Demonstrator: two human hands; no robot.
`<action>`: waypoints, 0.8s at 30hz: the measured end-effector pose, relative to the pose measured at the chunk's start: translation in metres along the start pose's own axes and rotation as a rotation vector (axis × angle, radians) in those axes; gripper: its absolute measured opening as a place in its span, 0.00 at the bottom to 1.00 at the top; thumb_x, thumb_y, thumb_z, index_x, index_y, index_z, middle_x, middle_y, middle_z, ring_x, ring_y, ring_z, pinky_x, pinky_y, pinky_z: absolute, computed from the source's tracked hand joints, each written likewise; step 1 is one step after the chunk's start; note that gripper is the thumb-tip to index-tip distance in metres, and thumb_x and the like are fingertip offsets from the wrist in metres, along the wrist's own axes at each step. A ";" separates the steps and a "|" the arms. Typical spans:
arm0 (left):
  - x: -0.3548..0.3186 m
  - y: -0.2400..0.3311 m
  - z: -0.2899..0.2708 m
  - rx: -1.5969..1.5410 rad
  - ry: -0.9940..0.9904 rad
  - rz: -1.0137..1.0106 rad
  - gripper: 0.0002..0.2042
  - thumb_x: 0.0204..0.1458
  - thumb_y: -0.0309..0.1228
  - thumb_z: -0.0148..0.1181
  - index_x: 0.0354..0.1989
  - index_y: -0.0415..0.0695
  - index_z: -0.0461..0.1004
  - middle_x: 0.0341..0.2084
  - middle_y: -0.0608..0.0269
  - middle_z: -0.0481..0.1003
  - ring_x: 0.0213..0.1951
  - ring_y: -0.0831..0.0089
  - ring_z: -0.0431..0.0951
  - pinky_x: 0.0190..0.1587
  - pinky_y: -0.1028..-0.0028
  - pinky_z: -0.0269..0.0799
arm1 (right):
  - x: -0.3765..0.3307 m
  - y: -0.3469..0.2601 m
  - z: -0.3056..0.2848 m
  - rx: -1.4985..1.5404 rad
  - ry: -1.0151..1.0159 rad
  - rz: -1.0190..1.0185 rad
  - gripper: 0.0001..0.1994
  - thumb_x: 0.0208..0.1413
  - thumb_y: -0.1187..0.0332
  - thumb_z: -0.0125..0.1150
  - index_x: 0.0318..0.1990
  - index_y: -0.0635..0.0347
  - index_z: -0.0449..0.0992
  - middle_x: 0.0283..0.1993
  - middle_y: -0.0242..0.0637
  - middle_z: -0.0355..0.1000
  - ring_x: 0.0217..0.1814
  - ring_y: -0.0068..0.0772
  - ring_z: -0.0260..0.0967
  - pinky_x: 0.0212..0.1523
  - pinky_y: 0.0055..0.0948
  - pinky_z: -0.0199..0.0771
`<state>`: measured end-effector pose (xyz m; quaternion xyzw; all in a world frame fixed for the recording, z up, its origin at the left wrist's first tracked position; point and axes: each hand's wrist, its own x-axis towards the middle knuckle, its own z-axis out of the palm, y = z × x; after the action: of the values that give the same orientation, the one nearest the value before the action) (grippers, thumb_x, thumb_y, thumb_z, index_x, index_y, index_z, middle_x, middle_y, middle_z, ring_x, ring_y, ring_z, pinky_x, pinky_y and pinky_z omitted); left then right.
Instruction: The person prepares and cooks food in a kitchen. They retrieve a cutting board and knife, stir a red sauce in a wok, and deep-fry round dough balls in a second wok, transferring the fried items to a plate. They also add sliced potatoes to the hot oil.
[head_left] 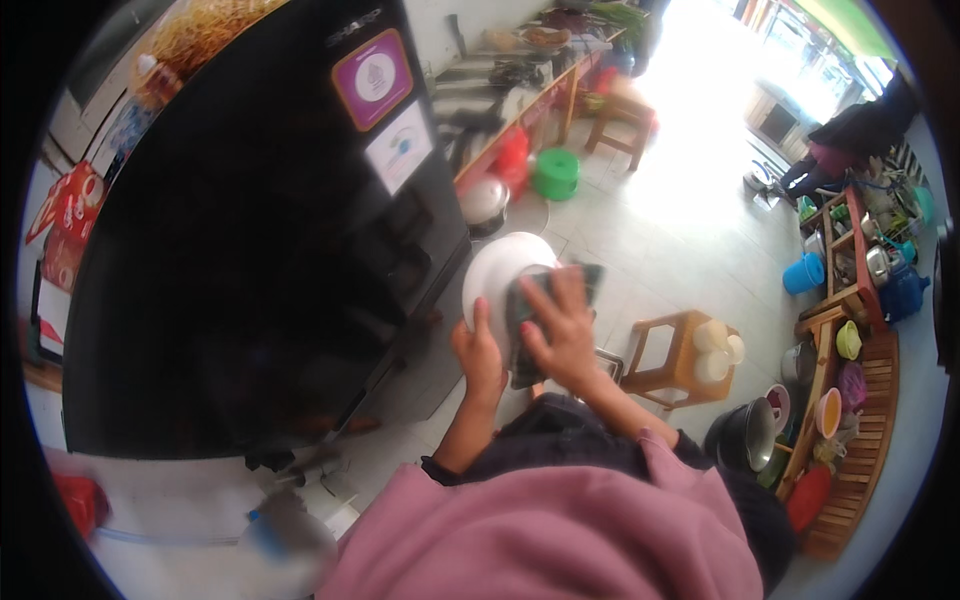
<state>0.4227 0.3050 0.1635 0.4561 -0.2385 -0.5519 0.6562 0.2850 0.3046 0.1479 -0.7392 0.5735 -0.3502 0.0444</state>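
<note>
My left hand (480, 355) grips the lower edge of a white round plate (495, 270), holding it up on edge in front of me. My right hand (558, 330) presses a dark green cloth (530, 300) flat against the plate's face, fingers spread over it. The cloth covers the right half of the plate and hangs down below my right palm. Both forearms come up from a pink sleeve at the lower edge.
A tall black refrigerator (250, 230) stands close on the left. A wooden stool (680, 355) with white bowls is to the right, a black pot (745, 435) beside it. A wooden rack (850, 400) with coloured dishes lines the right side. A green stool (555, 172) stands farther off.
</note>
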 end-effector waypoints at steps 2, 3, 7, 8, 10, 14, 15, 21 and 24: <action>0.009 -0.010 0.015 -0.071 -0.071 0.008 0.19 0.64 0.37 0.53 0.44 0.27 0.75 0.37 0.57 0.78 0.37 0.75 0.76 0.40 0.74 0.71 | 0.005 0.030 -0.015 0.313 0.126 0.342 0.32 0.57 0.51 0.58 0.67 0.55 0.62 0.73 0.60 0.48 0.75 0.59 0.44 0.69 0.50 0.49; 0.013 -0.015 0.022 0.010 -0.119 0.051 0.20 0.63 0.39 0.54 0.43 0.27 0.76 0.35 0.59 0.78 0.37 0.77 0.75 0.40 0.75 0.70 | 0.014 0.048 -0.020 0.555 0.170 0.480 0.32 0.58 0.51 0.58 0.65 0.59 0.64 0.68 0.58 0.56 0.70 0.53 0.52 0.66 0.47 0.55; 0.040 -0.043 0.068 0.267 -0.196 0.035 0.25 0.65 0.47 0.45 0.52 0.33 0.72 0.44 0.57 0.75 0.44 0.70 0.75 0.48 0.71 0.70 | 0.067 0.125 -0.035 0.994 0.562 0.509 0.22 0.62 0.54 0.56 0.49 0.69 0.74 0.37 0.33 0.72 0.35 0.24 0.67 0.35 0.27 0.70; 0.054 -0.051 0.082 0.139 -0.180 -0.059 0.29 0.65 0.52 0.40 0.54 0.35 0.70 0.46 0.58 0.74 0.45 0.69 0.74 0.49 0.69 0.70 | 0.080 0.141 -0.040 0.927 0.608 0.458 0.21 0.62 0.55 0.56 0.46 0.69 0.75 0.35 0.33 0.72 0.34 0.24 0.67 0.34 0.26 0.70; 0.078 -0.078 0.129 -0.240 0.004 -0.281 0.34 0.63 0.58 0.37 0.58 0.35 0.66 0.52 0.54 0.72 0.50 0.64 0.74 0.53 0.64 0.69 | 0.107 0.170 -0.053 0.793 0.695 0.357 0.19 0.63 0.57 0.56 0.40 0.69 0.77 0.31 0.33 0.73 0.31 0.24 0.68 0.31 0.26 0.70; 0.160 -0.090 0.169 -0.513 -0.872 -0.992 0.37 0.53 0.51 0.45 0.65 0.36 0.57 0.57 0.45 0.67 0.56 0.45 0.70 0.57 0.60 0.69 | 0.166 0.229 -0.095 0.720 0.668 0.166 0.20 0.62 0.57 0.55 0.30 0.69 0.76 0.25 0.35 0.71 0.28 0.25 0.68 0.29 0.27 0.70; 0.179 -0.094 0.179 -0.429 -0.941 -1.062 0.34 0.51 0.46 0.46 0.64 0.36 0.59 0.59 0.46 0.67 0.57 0.46 0.70 0.55 0.61 0.70 | 0.184 0.249 -0.110 0.767 0.574 0.156 0.20 0.62 0.57 0.55 0.28 0.69 0.76 0.27 0.39 0.74 0.26 0.27 0.68 0.29 0.28 0.71; 0.230 -0.138 0.269 -0.014 -0.873 -0.926 0.33 0.46 0.29 0.47 0.66 0.36 0.55 0.52 0.50 0.71 0.51 0.59 0.75 0.45 0.67 0.78 | 0.264 0.340 -0.136 0.023 -0.279 0.190 0.12 0.62 0.62 0.53 0.38 0.62 0.77 0.45 0.45 0.75 0.48 0.37 0.71 0.45 0.38 0.73; 0.242 -0.158 0.321 0.382 -0.984 -0.589 0.37 0.46 0.25 0.46 0.70 0.47 0.48 0.54 0.51 0.68 0.53 0.61 0.74 0.34 0.60 0.83 | 0.261 0.362 -0.076 0.005 -0.216 -0.020 0.13 0.62 0.66 0.52 0.50 0.61 0.73 0.55 0.44 0.70 0.55 0.43 0.68 0.51 0.42 0.70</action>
<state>0.1480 -0.0267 0.1326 0.3039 -0.4726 -0.8040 0.1948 -0.0285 -0.0218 0.1583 -0.7783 0.5571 -0.2701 0.1043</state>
